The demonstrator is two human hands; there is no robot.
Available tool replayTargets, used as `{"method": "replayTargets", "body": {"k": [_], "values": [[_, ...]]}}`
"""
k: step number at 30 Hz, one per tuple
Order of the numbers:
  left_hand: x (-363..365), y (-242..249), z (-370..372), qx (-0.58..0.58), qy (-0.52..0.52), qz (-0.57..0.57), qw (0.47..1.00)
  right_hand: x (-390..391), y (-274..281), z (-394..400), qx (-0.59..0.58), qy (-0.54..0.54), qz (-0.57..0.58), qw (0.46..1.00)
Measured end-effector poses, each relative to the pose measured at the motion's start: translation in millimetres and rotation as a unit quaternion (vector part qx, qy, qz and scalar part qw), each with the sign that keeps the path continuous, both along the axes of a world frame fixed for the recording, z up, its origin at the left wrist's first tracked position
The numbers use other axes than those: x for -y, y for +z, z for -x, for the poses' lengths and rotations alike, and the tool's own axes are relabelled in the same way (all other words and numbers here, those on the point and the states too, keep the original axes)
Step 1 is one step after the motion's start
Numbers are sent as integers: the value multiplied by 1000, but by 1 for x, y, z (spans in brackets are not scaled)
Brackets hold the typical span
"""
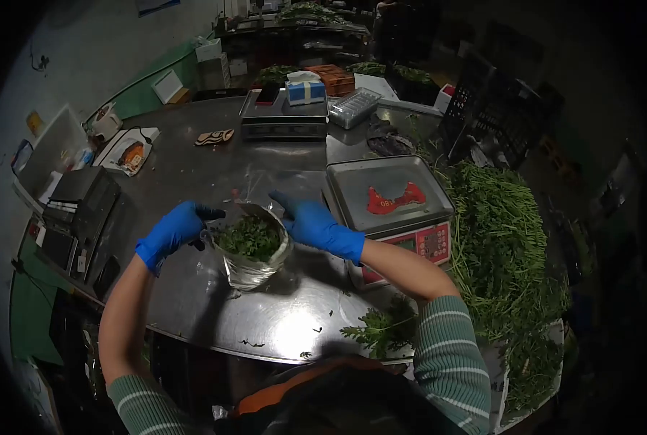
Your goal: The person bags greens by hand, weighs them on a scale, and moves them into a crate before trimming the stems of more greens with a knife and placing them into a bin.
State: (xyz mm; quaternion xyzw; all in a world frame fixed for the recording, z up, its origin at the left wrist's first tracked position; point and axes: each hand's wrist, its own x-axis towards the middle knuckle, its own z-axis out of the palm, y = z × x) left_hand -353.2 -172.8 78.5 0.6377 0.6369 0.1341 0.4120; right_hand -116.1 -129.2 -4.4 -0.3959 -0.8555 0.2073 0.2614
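Note:
A clear plastic bag filled with leafy greens is upright over the metal table, its mouth facing up between my hands. My left hand, in a blue glove with dark fingertips, is closed on the left edge of the bag's mouth. At the opposite edge, my right hand in a matching glove holds the rim, one finger stretched past it; its thumb is hidden. Just beyond my right wrist stands a scale with a red keypad and a metal pan. A red label-like piece lies in the pan.
Long-stemmed greens are heaped at the right, and a loose sprig lies at the near edge. Farther back are another scale, a tissue box and plastic trays. A black crate leans at back right; a printer-like box sits left.

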Motion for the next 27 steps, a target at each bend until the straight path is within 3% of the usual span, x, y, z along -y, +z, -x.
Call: {"method": "replayTargets", "body": {"k": [3,4,6,8,12,14,15,16,17,18,20,24,25,27], "values": [[-3,0,8,29,16,-4,999,26,46,-6,33,69,-96,992],[1,0,7,42,10,-5,999,28,48,-7,32,97,-80,992],[3,6,4,17,62,13,998,26,47,-6,33,222,-212,951],[2,2,9,41,34,28,998,29,52,-11,60,266,-207,940],[-3,-10,13,52,-4,-23,998,21,43,-11,111,276,-229,927],[-8,1,10,37,-13,-3,999,13,65,-24,88,261,-209,938],[-12,14,9,38,-11,-3,999,6,98,-33,-23,228,-205,952],[-16,26,7,50,6,-40,998,1,139,-46,-280,205,-154,925],[-19,34,5,61,22,-74,995,-6,167,-83,-444,-55,-159,880],[-24,39,4,64,24,-70,995,-25,182,-148,-338,-47,-247,907],[-32,49,-2,33,-3,-103,994,-35,207,-186,-414,-99,-309,851],[-11,51,-28,9,-51,-153,987,-53,140,-195,-363,-122,-310,870],[0,46,-33,-42,-101,-153,982,-47,118,-188,-361,-111,-287,880],[20,31,-40,-88,-157,-138,974,-28,96,-180,-97,-57,-364,925]]}}
